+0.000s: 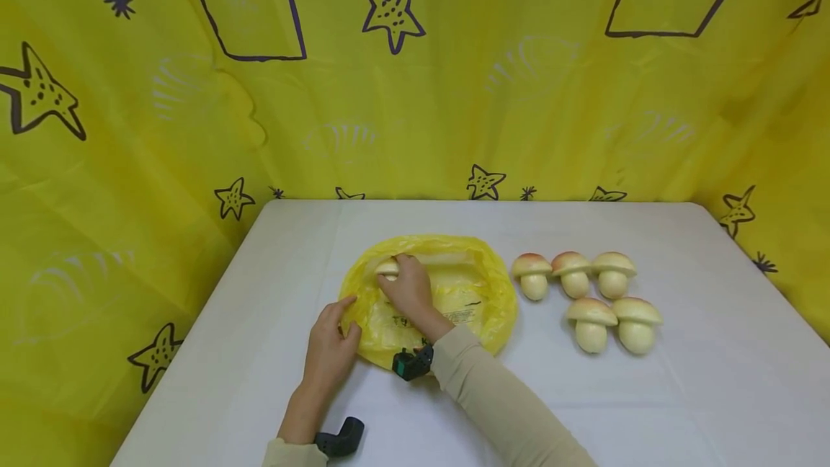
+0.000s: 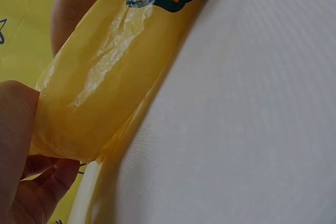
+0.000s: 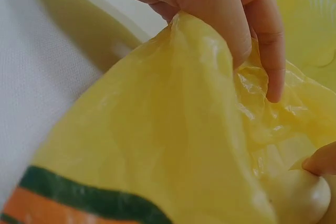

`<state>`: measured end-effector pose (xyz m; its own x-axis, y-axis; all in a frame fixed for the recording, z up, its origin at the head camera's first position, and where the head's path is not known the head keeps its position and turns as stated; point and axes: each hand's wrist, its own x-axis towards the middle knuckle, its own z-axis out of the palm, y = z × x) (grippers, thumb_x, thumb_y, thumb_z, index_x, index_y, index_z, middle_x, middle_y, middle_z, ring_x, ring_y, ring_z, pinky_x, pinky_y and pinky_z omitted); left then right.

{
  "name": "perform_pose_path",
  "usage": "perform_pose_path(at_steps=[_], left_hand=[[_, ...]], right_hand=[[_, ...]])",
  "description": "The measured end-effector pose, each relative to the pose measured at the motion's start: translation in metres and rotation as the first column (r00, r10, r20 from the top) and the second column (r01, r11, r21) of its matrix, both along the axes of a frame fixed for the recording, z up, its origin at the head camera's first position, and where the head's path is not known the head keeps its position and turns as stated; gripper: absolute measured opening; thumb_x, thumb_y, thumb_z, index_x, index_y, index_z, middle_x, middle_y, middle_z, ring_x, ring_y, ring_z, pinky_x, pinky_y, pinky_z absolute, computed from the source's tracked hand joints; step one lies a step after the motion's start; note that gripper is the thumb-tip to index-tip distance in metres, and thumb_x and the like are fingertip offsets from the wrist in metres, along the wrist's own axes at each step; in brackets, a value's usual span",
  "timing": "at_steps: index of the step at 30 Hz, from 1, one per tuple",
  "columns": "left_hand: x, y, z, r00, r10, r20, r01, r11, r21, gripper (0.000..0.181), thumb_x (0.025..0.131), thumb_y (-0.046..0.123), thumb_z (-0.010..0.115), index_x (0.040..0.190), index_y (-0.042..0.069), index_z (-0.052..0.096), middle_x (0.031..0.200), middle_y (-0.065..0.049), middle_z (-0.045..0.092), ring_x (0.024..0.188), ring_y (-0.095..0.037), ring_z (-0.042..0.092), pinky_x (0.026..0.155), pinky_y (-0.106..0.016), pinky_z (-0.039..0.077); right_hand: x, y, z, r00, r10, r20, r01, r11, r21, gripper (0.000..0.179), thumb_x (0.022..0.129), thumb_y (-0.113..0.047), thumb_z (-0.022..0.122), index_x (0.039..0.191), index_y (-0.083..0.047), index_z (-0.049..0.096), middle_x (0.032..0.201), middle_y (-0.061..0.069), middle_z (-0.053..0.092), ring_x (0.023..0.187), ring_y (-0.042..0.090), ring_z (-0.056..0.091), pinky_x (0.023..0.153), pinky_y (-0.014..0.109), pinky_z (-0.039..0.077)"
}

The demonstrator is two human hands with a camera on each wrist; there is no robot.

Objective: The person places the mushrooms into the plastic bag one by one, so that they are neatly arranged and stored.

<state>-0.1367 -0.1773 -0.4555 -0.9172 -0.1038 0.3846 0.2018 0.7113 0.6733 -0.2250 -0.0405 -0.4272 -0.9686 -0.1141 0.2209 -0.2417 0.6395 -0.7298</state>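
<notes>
A yellow plastic bag (image 1: 496, 294) lies on the table with its mouth spread wide and dark print showing inside. My right hand (image 1: 411, 288) reaches into it and grips a pale toy mushroom (image 1: 387, 268) near the far left inner side. In the right wrist view a fingertip touches the smooth mushroom (image 3: 300, 196) at the frame's lower right. At the bag's left rim, my left hand (image 1: 329, 346) holds the edge, thumb and fingers on either side of the plastic. The left wrist view shows the bag wall (image 2: 105, 77) running up between them.
Right of the bag, several toy mushrooms stand on the white table (image 1: 259, 352) in two rows: a back row (image 1: 575, 276) and a front pair (image 1: 637, 326). A yellow patterned curtain (image 1: 441, 107) hangs behind the table and along both sides.
</notes>
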Motion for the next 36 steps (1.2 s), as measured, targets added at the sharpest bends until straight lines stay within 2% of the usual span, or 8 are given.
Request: perform_pose_path(at_steps=[10,17,20,25,32,36], left_hand=[[-0.002,-0.001,-0.001,1.0,-0.007,-0.015,0.007,1.0,0.002,0.039,0.079,0.0,0.058,0.117,0.001,0.059,0.111,-0.012,0.059,0.103,-0.026,0.054,0.081,-0.041,0.045],[-0.002,-0.001,0.0,1.0,-0.01,0.005,0.01,1.0,0.004,0.039,0.079,0.0,0.058,0.118,0.001,0.058,0.113,-0.012,0.058,0.106,-0.026,0.053,0.085,-0.042,0.044],[-0.002,-0.001,0.0,1.0,-0.013,0.007,0.013,1.0,0.006,0.039,0.08,0.001,0.058,0.118,0.001,0.058,0.113,-0.012,0.058,0.107,-0.027,0.053,0.086,-0.042,0.044],[-0.001,0.0,-0.001,1.0,-0.004,0.008,0.004,1.0,0.006,0.038,0.079,0.002,0.059,0.118,0.002,0.059,0.113,-0.012,0.058,0.108,-0.027,0.053,0.088,-0.043,0.043],[-0.001,-0.001,-0.003,1.0,-0.007,-0.012,0.007,1.0,0.006,0.039,0.078,0.0,0.058,0.117,0.001,0.06,0.111,-0.012,0.059,0.108,-0.028,0.053,0.089,-0.043,0.042],[-0.001,-0.001,-0.002,1.0,-0.011,-0.024,0.011,1.0,0.015,0.039,0.077,-0.002,0.058,0.116,0.0,0.06,0.11,-0.013,0.059,0.108,-0.029,0.053,0.089,-0.044,0.042]], right_hand=[[-0.003,-0.002,-0.003,0.999,-0.035,-0.016,0.034,0.997,-0.063,0.038,0.077,-0.021,0.07,0.104,0.003,0.062,0.09,0.013,0.061,0.076,0.024,0.057,0.063,0.036,0.047],[-0.003,-0.004,-0.005,0.997,-0.055,0.052,0.063,0.986,-0.155,0.049,0.077,-0.025,0.072,0.112,0.006,0.057,0.095,0.015,0.062,0.08,0.027,0.059,0.066,0.037,0.049],[-0.003,-0.004,-0.006,0.996,-0.055,0.071,0.066,0.985,-0.161,0.051,0.078,-0.026,0.072,0.113,0.006,0.055,0.096,0.015,0.061,0.081,0.027,0.059,0.066,0.038,0.049],[-0.002,-0.004,-0.006,0.993,-0.069,0.101,0.084,0.985,-0.154,0.06,0.077,-0.031,0.072,0.118,0.008,0.052,0.104,0.018,0.06,0.09,0.03,0.059,0.074,0.039,0.049],[0.007,0.001,0.003,0.985,-0.135,0.108,0.151,0.976,-0.155,0.067,0.073,-0.035,0.076,0.119,0.007,0.053,0.108,0.019,0.06,0.094,0.032,0.059,0.077,0.041,0.048],[0.014,0.011,0.011,0.985,-0.132,0.116,0.151,0.972,-0.179,0.065,0.074,-0.032,0.075,0.122,0.007,0.052,0.115,0.022,0.056,0.097,0.034,0.057,0.077,0.043,0.049]])
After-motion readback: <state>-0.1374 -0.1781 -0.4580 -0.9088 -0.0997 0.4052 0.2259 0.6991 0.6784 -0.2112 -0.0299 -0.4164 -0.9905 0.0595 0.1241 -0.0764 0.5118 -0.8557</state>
